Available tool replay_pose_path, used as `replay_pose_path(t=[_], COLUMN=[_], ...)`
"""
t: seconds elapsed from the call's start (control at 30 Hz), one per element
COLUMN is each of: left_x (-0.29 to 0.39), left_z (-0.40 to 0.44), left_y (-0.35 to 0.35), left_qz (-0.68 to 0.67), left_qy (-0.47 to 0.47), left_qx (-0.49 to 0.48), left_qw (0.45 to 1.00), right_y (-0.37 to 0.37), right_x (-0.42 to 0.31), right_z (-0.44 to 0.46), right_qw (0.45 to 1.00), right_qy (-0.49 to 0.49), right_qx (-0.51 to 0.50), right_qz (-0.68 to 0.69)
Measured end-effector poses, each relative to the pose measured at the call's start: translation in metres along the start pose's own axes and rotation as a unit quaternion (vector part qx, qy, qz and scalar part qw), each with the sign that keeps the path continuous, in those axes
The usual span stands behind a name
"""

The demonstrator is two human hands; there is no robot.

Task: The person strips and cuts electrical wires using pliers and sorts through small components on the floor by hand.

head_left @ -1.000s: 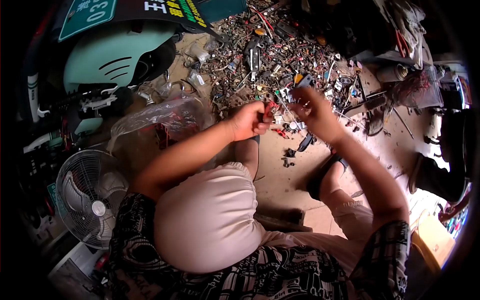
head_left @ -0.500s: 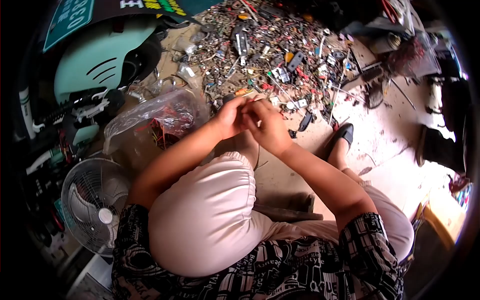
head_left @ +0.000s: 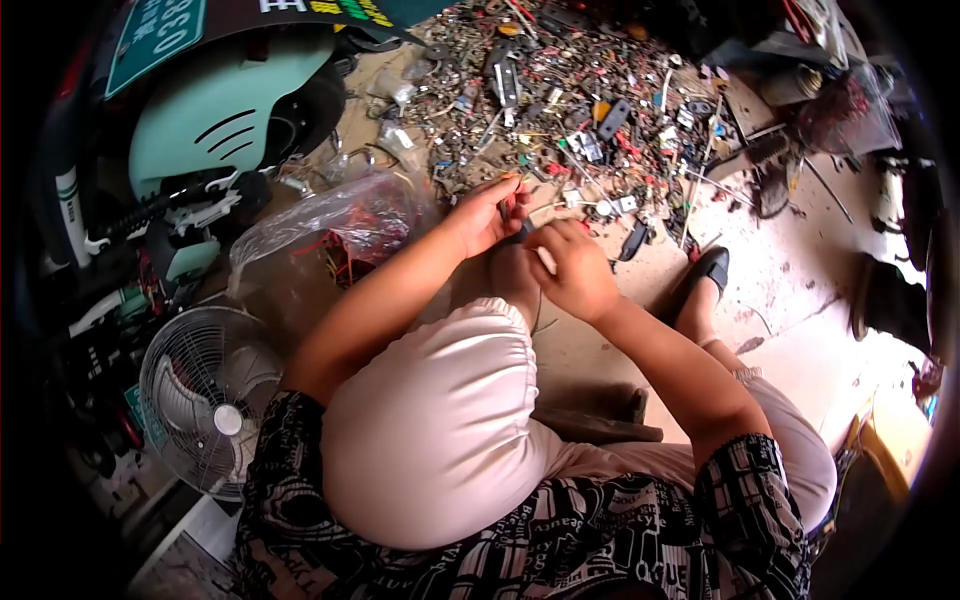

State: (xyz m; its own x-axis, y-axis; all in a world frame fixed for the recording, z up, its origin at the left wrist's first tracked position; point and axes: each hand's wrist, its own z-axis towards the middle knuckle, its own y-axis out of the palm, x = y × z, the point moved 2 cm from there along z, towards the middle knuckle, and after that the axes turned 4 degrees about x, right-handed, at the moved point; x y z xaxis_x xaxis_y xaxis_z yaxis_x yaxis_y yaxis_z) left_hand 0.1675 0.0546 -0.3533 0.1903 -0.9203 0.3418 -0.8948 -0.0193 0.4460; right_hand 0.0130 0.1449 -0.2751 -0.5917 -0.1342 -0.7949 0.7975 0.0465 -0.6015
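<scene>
My left hand [head_left: 488, 214] is over my raised knee with its fingers curled and the thumb stretched along them. A small dark and reddish bit shows at its fingertips, too small to name. To its right, my right hand [head_left: 574, 266] is closed, fingers bent in towards the palm. Whatever it may hold is hidden. A gap separates the two hands. Just beyond them spreads a heap of small scrap parts [head_left: 560, 120], with bits of plastic, metal and wire. Left of my left hand lies a clear plastic bag [head_left: 300, 225] with red wires [head_left: 345, 262] in it.
A fan [head_left: 212, 400] stands at my left, below a pale green scooter [head_left: 205, 125]. Another clear bag with reddish contents [head_left: 850, 112] is at the right, near a can [head_left: 790, 85]. My foot in a black shoe [head_left: 712, 268] rests on the floor beside the scrap.
My hands were together and are now apart. The right hand has moved down and away from the left. The whole view has shifted slightly.
</scene>
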Motion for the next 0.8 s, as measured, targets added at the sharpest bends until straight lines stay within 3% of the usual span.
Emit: replay_pose_path(t=[0.07, 0.2, 0.27, 0.3, 0.33, 0.4, 0.5, 0.8], left_x=[0.011, 0.042, 0.051, 0.056, 0.064, 0.074, 0.079, 0.086], left_z=[0.012, 0.017, 0.042, 0.044, 0.05, 0.051, 0.038, 0.045], left_y=[-0.018, -0.046, -0.085, -0.094, -0.107, -0.117, -0.111, -0.109], left_qz=[0.042, 0.175, 0.286, 0.348, 0.418, 0.505, 0.59, 0.649], left_qy=[0.086, 0.161, 0.233, 0.297, 0.292, 0.254, 0.219, 0.15], left_qx=[0.018, 0.258, 0.356, 0.398, 0.435, 0.468, 0.448, 0.43], left_qw=[0.995, 0.937, 0.859, 0.795, 0.742, 0.68, 0.635, 0.61], right_y=[0.001, -0.004, -0.001, 0.001, 0.004, 0.009, 0.015, 0.028], right_x=[0.017, 0.042, 0.053, 0.058, 0.063, 0.069, 0.076, 0.084], right_z=[-0.011, -0.03, -0.038, -0.041, -0.044, -0.047, -0.046, -0.034], right_qw=[1.0, 0.996, 0.993, 0.992, 0.991, 0.989, 0.976, 0.971], right_qy=[0.008, 0.08, 0.103, 0.103, 0.103, 0.11, 0.158, 0.155], right_qx=[0.019, -0.038, -0.061, -0.074, -0.086, -0.1, -0.147, -0.183], right_qz=[-0.013, -0.027, -0.017, -0.019, -0.02, -0.021, -0.017, -0.03])
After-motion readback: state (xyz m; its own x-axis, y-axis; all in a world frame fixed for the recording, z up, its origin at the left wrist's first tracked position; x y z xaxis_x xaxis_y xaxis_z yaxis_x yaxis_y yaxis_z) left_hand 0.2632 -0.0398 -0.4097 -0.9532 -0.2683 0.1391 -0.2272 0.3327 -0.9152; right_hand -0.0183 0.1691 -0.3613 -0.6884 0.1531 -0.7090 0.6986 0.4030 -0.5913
